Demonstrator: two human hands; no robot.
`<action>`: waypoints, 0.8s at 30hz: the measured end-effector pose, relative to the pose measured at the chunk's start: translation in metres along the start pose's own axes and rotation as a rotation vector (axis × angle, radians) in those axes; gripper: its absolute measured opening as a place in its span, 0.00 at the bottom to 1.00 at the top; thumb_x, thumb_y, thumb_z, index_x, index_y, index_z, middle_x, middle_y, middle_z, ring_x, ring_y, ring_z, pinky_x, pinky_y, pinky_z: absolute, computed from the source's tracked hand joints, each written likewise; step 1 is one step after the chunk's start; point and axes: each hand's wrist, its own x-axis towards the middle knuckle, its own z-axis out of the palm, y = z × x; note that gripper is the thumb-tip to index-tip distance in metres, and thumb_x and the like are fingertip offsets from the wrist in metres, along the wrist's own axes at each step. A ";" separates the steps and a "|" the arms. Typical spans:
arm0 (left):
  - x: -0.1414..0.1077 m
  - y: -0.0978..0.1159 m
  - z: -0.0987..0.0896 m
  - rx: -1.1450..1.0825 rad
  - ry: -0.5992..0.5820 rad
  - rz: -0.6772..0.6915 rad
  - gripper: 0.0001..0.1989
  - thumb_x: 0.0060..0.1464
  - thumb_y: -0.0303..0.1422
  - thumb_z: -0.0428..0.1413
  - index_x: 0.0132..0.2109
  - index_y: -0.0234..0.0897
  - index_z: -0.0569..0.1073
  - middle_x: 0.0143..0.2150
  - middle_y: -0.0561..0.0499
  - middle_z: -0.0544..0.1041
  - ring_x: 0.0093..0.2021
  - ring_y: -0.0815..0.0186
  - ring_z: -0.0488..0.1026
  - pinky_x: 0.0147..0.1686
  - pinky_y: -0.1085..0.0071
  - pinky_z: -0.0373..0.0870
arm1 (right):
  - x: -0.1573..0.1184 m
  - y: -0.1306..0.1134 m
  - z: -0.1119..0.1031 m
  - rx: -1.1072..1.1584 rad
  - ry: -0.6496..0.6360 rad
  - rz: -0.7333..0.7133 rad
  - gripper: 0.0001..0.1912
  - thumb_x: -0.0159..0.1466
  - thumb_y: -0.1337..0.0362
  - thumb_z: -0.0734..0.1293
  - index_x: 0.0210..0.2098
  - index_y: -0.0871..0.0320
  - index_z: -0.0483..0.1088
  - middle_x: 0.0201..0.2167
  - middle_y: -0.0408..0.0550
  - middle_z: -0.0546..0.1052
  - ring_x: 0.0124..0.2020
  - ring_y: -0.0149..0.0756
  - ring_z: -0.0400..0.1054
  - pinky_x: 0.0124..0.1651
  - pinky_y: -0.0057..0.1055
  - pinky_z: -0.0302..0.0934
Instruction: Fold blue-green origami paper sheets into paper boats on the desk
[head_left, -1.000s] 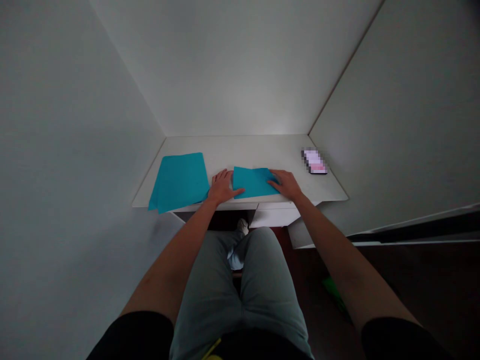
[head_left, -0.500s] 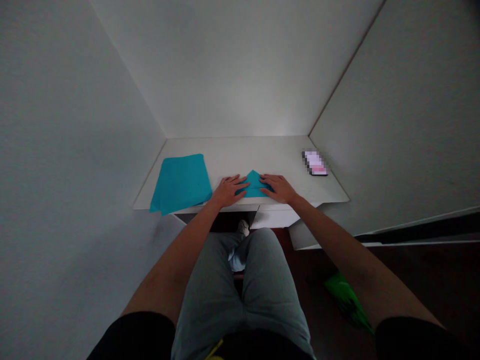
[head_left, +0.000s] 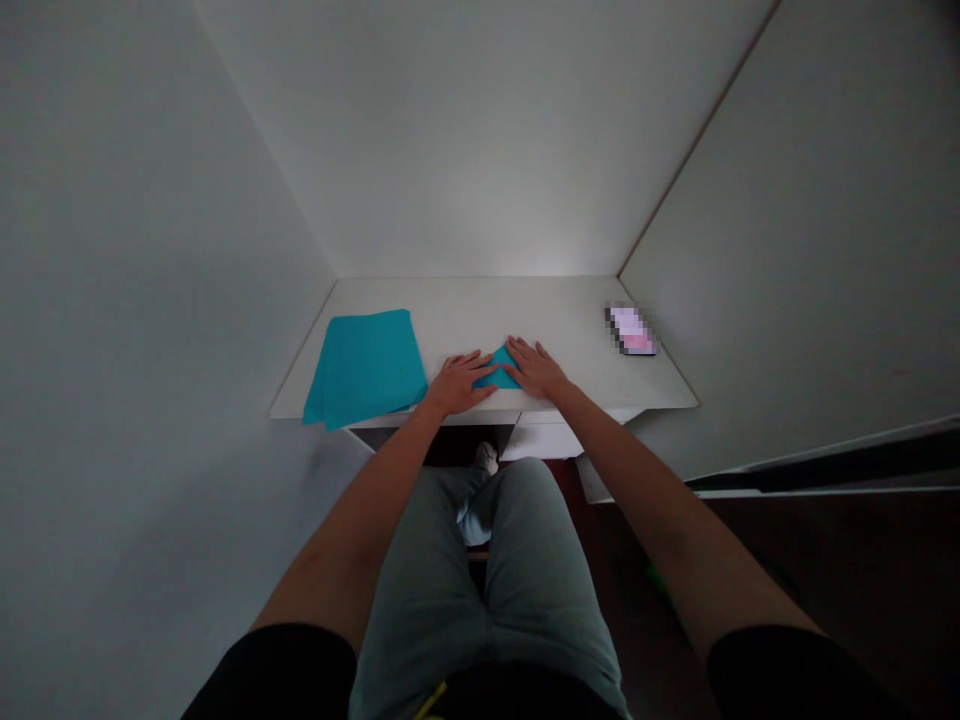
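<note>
A small folded piece of teal paper [head_left: 500,371] lies near the front edge of the white desk [head_left: 510,305], its tip pointing away from me. My left hand [head_left: 459,384] rests flat against its left side, and my right hand [head_left: 535,368] lies flat against its right side. Both hands have their fingers spread and cover much of the paper. To the left of my left hand lies a larger sheet of teal paper [head_left: 366,367], with a second layer showing at its lower left corner.
A phone [head_left: 631,331] with a pixelated screen lies at the desk's right end. White walls close in the desk at the back and both sides. My knees in grey trousers [head_left: 487,560] are below the front edge, beside a white drawer [head_left: 544,440].
The teal piece has been folded from a wide rectangle into a smaller pointed shape. My hands have moved closer together on it, and the larger sheet has stayed in place.
</note>
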 end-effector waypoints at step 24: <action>-0.002 0.003 -0.002 -0.114 0.097 -0.053 0.18 0.72 0.46 0.54 0.61 0.49 0.81 0.66 0.52 0.80 0.71 0.59 0.72 0.71 0.57 0.64 | -0.077 0.041 -0.024 0.206 0.153 -0.101 0.28 0.73 0.47 0.66 0.68 0.50 0.73 0.70 0.51 0.74 0.73 0.51 0.66 0.76 0.58 0.54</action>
